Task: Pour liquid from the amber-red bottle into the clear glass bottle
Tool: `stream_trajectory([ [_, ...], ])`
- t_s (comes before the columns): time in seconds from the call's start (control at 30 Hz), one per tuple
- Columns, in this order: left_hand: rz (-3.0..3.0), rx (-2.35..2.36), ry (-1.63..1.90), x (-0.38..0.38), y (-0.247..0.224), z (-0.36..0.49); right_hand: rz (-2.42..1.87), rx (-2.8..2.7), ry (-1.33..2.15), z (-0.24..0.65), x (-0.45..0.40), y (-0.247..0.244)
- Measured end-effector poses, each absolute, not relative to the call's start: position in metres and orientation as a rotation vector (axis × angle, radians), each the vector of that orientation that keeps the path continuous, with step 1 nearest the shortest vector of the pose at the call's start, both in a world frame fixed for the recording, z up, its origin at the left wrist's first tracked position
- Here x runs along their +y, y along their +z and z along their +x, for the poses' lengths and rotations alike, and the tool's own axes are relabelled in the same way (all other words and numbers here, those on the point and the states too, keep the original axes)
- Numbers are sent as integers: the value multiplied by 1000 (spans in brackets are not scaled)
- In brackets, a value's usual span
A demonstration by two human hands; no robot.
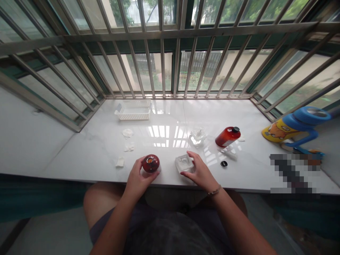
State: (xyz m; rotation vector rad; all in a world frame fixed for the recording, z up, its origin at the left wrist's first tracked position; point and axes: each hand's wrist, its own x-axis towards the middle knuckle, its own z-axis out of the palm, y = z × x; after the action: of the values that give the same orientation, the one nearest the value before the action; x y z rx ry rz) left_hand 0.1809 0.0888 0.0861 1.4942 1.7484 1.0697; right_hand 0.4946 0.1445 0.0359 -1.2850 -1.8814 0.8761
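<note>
My left hand (140,177) is wrapped round a reddish-brown bottle (151,164), whose uncapped round mouth faces up. To its right, my right hand (198,170) has thumb and fingers closed round the side of a clear, square container (184,163). A small black cap (224,164) lies on the marble top to the right of that hand. Further back stands a second reddish-brown bottle (225,137) with a black cap on, and a pale label shows low on it. A clear crumpled-looking plastic or glass piece (197,137) sits between the container and this bottle.
A white perforated basket (134,115) stands at the back left of the white marble counter (87,152). Several crumpled tissues (127,133) lie left of centre. On the right is a large blue and yellow bottle (285,125) with a handle. Metal window bars (162,67) bound the back.
</note>
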Motion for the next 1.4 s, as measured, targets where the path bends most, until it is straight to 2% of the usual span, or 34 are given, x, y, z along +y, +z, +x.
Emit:
stream_trajectory([
  [0.17,1435,1688,1081,80,89,186,-1358,-1836,993,493,146,36],
  [0.37,1485,1760,1060,75,92,182,-1313,-2006,813,501,145,42],
  [0.63,1686,1699,1095,70,104,182,-1315,-2009,813,504,139,48],
  [0.8,1641,1674,1119,65,101,187,-1367,-1899,962,494,128,49],
  [1.03,1341,1696,1209,61,88,191,-1421,-1848,944,482,116,49],
  [1.4,1504,1626,1063,63,78,189,-1480,-1789,910,479,110,41],
])
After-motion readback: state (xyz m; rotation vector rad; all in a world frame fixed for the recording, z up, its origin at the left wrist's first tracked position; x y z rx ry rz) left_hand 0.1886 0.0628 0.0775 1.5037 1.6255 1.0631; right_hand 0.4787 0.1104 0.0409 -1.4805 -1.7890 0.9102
